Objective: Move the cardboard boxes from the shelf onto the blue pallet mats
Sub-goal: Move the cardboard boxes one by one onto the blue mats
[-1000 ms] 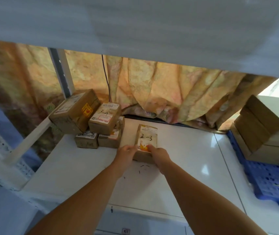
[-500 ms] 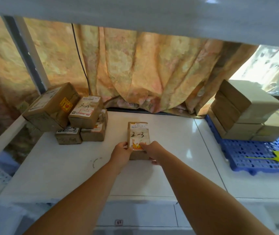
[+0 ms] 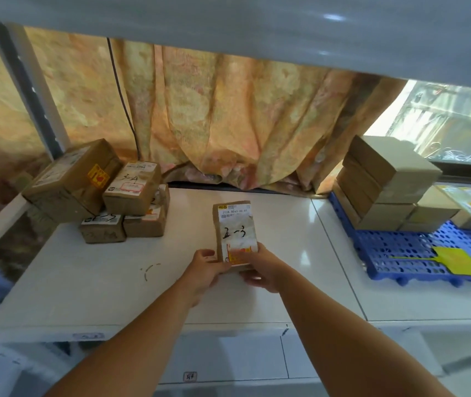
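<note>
Labelled box (image 3: 235,233), well left of blue mat (image 3: 400,253), near end gripped between left hand (image 3: 204,269) and right hand (image 3: 267,269).

White shelf (image 3: 85,296) — boxes (image 3: 131,193) clustered left, blue pallet mat (image 3: 414,253) right

The left hand (image 3: 204,267) and the right hand (image 3: 265,269) grip the near end of a small labelled cardboard box (image 3: 235,233), the left at its seven o'clock and the right at its five. A pile of boxes (image 3: 131,190) sits on the white shelf (image 3: 85,282) at its ten o'clock. At three o'clock lies the blue pallet mat (image 3: 406,253), bearing stacked boxes (image 3: 386,181) and a yellow swatter (image 3: 454,260).
</note>
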Available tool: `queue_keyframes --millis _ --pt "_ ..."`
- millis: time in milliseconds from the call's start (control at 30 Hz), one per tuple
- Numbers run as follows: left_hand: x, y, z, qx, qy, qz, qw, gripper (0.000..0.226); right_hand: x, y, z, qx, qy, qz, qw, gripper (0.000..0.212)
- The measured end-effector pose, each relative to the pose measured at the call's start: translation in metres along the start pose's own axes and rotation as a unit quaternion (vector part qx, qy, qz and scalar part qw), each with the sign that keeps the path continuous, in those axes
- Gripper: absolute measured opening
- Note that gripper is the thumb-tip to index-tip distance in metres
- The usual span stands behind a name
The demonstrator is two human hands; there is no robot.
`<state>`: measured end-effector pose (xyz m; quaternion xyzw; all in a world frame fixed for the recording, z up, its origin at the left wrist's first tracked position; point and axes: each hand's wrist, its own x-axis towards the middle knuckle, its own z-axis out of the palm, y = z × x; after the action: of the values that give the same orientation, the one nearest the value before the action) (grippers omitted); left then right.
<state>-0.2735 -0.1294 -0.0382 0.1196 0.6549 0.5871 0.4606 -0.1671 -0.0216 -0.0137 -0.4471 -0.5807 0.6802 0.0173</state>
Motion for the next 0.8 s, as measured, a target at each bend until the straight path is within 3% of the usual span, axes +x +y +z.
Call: queue_keyframes --millis 133,300,467,533,600,800 --pt "-0.008 0.008 0.023 -0.081 -0.071 -0.015 0.994 0.036 -0.008 0.005 -0.022 0.05 -0.011 -0.041 0.998 0.044" --pt "-0.02 0.02 0.066 -0.083 -0.131 0.01 0.988 0.04 -0.028 0.011 -0.074 0.19 -0.031 -0.102 0.976 0.035" --pt "-0.035 0.035 0.147 -0.046 -0.139 0.078 0.986 0.045 -0.054 0.01 -0.144 0.299 -0.019 -0.167 0.939 0.06" --pt "-0.044 0.041 0.187 -0.046 -0.143 0.105 0.983 0.044 -0.068 0.008 -0.178 0.337 -0.022 -0.198 0.92 0.061" --pt "-0.05 0.046 0.22 -0.046 -0.143 0.124 0.981 0.04 -0.082 0.006 -0.208 0.354 -0.029 -0.213 0.91 0.052" --pt "-0.071 0.035 0.34 -0.055 -0.164 0.142 0.975 0.031 -0.13 0.018 -0.326 0.303 -0.014 -0.224 0.926 0.04"
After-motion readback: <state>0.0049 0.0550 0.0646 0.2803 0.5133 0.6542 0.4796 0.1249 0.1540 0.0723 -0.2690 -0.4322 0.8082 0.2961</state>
